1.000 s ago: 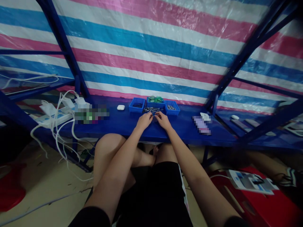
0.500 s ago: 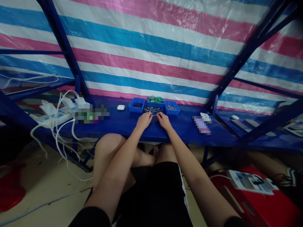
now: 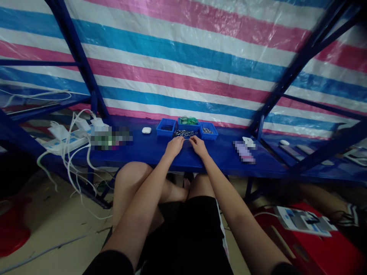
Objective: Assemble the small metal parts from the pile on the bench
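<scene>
Fingers curled on both sides: your left hand [image 3: 174,146] and right hand [image 3: 198,146] sit close together, tips at the near edge of the pile of small metal parts [image 3: 185,133]. Can't tell if either is pinching one. Behind hangs a crinkly striped tarp [image 3: 183,57]. Under your hands is a smooth blue shelf [image 3: 143,151], with three blue plastic bins [image 3: 164,133] just behind the pile and a rounded white case [image 3: 146,130] to their left.

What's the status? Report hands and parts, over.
Left hand, right hand close together at the metal parts pile. Grip too small to tell. Blue bins just behind the pile.
</scene>
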`<state>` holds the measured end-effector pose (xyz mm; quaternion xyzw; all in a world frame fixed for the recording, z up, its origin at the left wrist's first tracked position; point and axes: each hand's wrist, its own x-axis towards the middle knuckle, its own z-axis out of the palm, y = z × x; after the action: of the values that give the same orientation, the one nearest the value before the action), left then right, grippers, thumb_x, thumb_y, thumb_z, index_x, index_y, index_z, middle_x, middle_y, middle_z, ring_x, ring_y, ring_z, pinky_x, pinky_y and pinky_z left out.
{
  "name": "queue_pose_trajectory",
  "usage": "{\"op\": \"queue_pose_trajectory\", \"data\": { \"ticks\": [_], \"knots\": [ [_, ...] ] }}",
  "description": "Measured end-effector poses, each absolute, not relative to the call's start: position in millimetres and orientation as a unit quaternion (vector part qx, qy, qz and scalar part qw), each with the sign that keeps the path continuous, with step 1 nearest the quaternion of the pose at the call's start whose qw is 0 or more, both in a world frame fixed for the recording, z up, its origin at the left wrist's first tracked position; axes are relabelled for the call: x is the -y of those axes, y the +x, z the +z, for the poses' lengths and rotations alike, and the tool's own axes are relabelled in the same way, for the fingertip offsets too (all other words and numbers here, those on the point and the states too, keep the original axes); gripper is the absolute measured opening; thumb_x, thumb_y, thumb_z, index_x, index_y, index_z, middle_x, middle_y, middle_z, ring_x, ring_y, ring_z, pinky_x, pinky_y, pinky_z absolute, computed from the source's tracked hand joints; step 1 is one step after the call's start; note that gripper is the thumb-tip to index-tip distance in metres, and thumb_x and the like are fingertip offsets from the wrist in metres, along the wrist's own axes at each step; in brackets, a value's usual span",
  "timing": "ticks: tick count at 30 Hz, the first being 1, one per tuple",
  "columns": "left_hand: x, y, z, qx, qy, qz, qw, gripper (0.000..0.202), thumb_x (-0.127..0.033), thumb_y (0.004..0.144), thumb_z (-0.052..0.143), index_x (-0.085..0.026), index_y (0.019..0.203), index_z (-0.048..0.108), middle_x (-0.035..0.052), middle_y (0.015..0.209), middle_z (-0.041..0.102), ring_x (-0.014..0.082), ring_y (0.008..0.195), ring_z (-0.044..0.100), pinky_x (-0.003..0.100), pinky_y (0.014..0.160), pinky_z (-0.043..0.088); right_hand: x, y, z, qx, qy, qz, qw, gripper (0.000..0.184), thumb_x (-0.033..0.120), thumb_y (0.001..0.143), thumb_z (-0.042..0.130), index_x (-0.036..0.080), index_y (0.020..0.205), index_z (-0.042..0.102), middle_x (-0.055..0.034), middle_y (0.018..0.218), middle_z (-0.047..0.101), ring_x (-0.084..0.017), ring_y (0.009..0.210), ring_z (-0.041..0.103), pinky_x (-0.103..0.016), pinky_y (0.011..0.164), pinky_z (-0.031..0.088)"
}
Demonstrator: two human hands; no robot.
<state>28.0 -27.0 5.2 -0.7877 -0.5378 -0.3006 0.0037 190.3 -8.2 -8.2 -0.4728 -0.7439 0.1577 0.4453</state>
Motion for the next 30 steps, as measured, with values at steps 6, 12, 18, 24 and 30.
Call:
{"op": "queue_pose_trajectory", "data": {
  "ticks": [6, 12, 18, 24, 30],
  "knots": [
    [28.7, 28.5, 7.2, 0.543, -0.781, -0.310, -0.005, 0.031, -0.032, 0.093, 0.030, -0.021, 0.105, 0.056, 0.0073, 0.102, 0.063, 0.0183, 0.096, 0.057, 0.025, 0.077, 0.043, 10.4, 190.7, -6.2, 0.756, -0.478, 0.141, 0.425, 0.027, 0.038, 0.086, 0.038, 0.020, 0.083, 0.059, -0.0017, 0.076, 0.061, -0.015, 0.072, 0.055, -0.025, 0.071, 0.041],
    [26.4, 27.8, 4.0, 0.537, -0.787, -0.302, -0.005, 0.033, -0.033, 0.094, 0.026, -0.021, 0.104, 0.055, 0.0067, 0.102, 0.062, 0.0187, 0.095, 0.057, 0.026, 0.075, 0.042, 8.3, 190.6, -8.0, 0.737, -0.482, 0.169, 0.444, 0.026, 0.039, 0.084, 0.043, 0.019, 0.092, 0.059, -0.0018, 0.080, 0.063, -0.015, 0.071, 0.056, -0.025, 0.069, 0.042],
    [27.7, 28.4, 5.9, 0.546, -0.784, -0.296, -0.017, 0.034, -0.034, 0.094, 0.025, -0.021, 0.105, 0.054, 0.0067, 0.104, 0.062, 0.0180, 0.098, 0.056, 0.025, 0.078, 0.041, 8.2, 191.1, -8.7, 0.752, -0.468, 0.149, 0.439, 0.028, 0.039, 0.085, 0.039, 0.020, 0.085, 0.059, -0.0013, 0.075, 0.061, -0.015, 0.070, 0.054, -0.025, 0.069, 0.041],
    [29.8, 28.6, 8.0, 0.545, -0.783, -0.300, -0.015, 0.034, -0.034, 0.094, 0.025, -0.020, 0.103, 0.055, 0.0067, 0.104, 0.062, 0.0180, 0.097, 0.057, 0.025, 0.077, 0.041, 7.0, 190.6, -9.7, 0.745, -0.480, 0.159, 0.435, 0.026, 0.038, 0.085, 0.040, 0.020, 0.085, 0.059, -0.0012, 0.075, 0.061, -0.015, 0.070, 0.055, -0.025, 0.070, 0.041],
    [29.5, 28.3, 7.3, 0.543, -0.785, -0.298, -0.022, 0.034, -0.035, 0.094, 0.026, -0.020, 0.104, 0.055, 0.0071, 0.104, 0.062, 0.0182, 0.098, 0.057, 0.025, 0.078, 0.042, 6.5, 190.6, -10.0, 0.742, -0.471, 0.166, 0.448, 0.023, 0.037, 0.083, 0.045, 0.019, 0.086, 0.059, -0.0013, 0.078, 0.062, -0.014, 0.070, 0.055, -0.025, 0.069, 0.042]
  ]
}}
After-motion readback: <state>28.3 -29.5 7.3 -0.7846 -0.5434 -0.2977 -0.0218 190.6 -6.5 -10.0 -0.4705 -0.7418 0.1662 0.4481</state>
